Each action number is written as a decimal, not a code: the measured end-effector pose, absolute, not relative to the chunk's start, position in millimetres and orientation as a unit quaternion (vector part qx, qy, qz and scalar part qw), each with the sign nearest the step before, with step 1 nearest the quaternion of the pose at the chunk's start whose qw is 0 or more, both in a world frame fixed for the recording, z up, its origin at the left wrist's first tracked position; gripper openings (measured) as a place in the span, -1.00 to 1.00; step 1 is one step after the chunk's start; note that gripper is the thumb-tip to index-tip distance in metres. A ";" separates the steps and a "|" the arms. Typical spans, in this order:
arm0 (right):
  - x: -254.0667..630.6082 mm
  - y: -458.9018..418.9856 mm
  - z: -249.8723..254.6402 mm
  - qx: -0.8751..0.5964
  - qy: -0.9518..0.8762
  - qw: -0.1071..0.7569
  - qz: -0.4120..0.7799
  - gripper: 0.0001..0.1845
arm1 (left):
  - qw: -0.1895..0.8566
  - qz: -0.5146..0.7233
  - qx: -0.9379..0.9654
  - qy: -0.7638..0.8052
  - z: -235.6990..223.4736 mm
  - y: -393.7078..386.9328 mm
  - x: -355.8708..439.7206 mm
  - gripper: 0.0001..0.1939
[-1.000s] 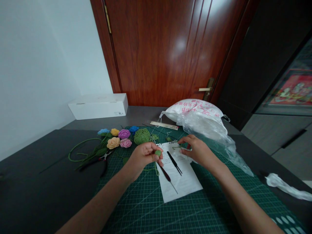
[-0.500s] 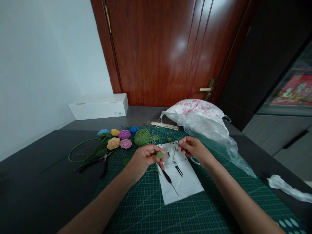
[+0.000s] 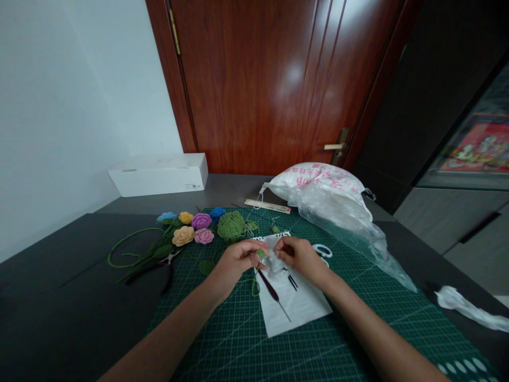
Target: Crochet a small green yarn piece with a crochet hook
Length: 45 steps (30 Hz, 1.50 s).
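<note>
My left hand (image 3: 238, 260) pinches a small round green crocheted piece (image 3: 261, 253) over the top of a white paper sheet (image 3: 296, 313). Close beside it, my right hand (image 3: 297, 255) has thumb and forefinger pressed together on something too small to make out. Under the fingers lies a tuft of white stuffing (image 3: 274, 267), partly hidden. A crochet hook with a dark handle (image 3: 269, 285) rests on the paper below my left hand. Two thin black sticks (image 3: 293, 283) lie to its right. Green yarn (image 3: 255, 287) trails below the left hand.
Crocheted flowers (image 3: 202, 220), a green yarn ball (image 3: 231, 226) and pliers (image 3: 169, 260) lie to the left. White-handled scissors (image 3: 323, 249) sit right of the paper on the green cutting mat (image 3: 222, 339). Behind are a plastic bag of stuffing (image 3: 318, 183) and a white box (image 3: 163, 178).
My right hand has moved left and in, from apart to right beside the left hand and the green crocheted piece. The scissors have come into fuller view.
</note>
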State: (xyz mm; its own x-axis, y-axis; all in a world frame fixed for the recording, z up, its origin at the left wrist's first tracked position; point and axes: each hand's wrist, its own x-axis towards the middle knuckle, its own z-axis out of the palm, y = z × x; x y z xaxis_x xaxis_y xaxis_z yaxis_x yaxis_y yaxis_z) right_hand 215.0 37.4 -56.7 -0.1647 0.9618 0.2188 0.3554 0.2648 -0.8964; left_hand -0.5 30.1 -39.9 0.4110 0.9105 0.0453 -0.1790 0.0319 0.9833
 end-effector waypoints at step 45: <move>217.7 28.7 -27.1 -0.426 -0.541 0.491 0.533 -0.47 | 0.369 0.553 0.611 0.430 -27.3 53.8 -25.2 -0.81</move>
State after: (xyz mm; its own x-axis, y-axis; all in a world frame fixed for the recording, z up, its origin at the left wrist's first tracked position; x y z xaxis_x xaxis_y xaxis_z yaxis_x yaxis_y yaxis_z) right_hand 217.7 28.7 -27.1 -0.1547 0.9850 0.0769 -0.0615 0.0680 -0.9958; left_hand -25.2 53.8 -27.3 0.0175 0.9334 0.3583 0.1172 -0.3578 0.9264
